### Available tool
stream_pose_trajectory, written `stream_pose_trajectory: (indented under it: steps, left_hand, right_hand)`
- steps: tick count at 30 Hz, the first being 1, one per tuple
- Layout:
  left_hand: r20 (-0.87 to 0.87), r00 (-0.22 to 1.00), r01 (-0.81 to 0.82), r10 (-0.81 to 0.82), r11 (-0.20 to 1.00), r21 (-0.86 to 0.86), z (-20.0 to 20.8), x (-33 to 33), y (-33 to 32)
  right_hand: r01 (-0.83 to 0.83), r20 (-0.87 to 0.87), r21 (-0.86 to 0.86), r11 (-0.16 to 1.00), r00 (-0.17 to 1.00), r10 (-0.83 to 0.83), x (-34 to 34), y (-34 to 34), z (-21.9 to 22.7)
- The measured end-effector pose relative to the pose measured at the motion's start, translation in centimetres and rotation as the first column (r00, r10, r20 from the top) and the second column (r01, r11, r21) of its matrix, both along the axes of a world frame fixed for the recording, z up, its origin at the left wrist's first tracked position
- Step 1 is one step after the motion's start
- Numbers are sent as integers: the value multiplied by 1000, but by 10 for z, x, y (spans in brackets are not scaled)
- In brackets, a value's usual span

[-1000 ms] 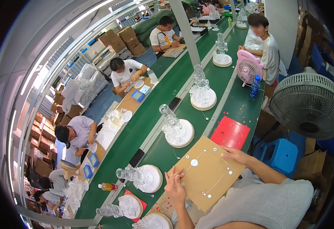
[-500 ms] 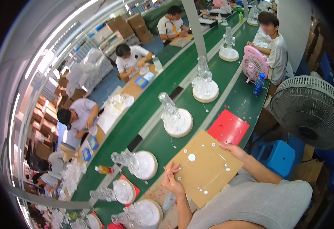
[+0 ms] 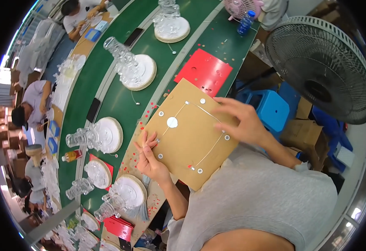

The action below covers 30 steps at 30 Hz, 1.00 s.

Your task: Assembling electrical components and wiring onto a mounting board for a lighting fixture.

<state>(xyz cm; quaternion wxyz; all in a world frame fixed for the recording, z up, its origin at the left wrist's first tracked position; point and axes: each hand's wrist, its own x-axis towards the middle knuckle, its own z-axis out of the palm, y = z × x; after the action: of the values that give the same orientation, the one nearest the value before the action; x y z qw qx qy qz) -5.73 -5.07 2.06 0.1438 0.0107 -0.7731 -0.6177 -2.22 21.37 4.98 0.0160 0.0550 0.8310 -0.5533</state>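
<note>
A flat brown board [image 3: 185, 146] is tilted in front of my body. On it are a white round spot [image 3: 172, 122], several small white discs near the edges, and a thin white wire [image 3: 210, 151] running in a loop between little clips. My left hand [image 3: 153, 165] grips the board's left edge, its thumb on the face and some fingers spread. My right hand [image 3: 243, 123] is over the board's right edge, slightly blurred, with thumb and fingers apart near the wire. A red sheet with holes [image 3: 204, 71] lies on the bench just beyond the board.
Clear plastic, tiered pieces on white round bases [image 3: 139, 72] stand along the green bench [image 3: 147, 111]. Right of me are a large black fan [image 3: 321, 67] and a blue stool [image 3: 272, 111]. A blue bottle [image 3: 246, 23] stands at the far edge. Co-workers sit across the bench.
My view has turned down and right, so the board appears further left and higher. My right hand has come off the board's far corner to over its right side; the left hand still holds on.
</note>
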Motion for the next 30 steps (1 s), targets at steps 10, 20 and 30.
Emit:
stream_pose_trajectory:
  steps: [10,20,30]
  left_hand:
    - [-187,981,35,-55,994,-108,-15,11,-2]
    - [-264,932,202,-250,959,-197,-9,2,-11]
    - [-307,933,47,-189,908,-416,45,29,-22]
  right_hand:
    - [121,-160,42,992,981,-113,37,-15,-8]
    - [-364,-340,647,670,649,681,-66,-34,12]
    - [-243,-174,757,606,820,546,-105,-47,-34]
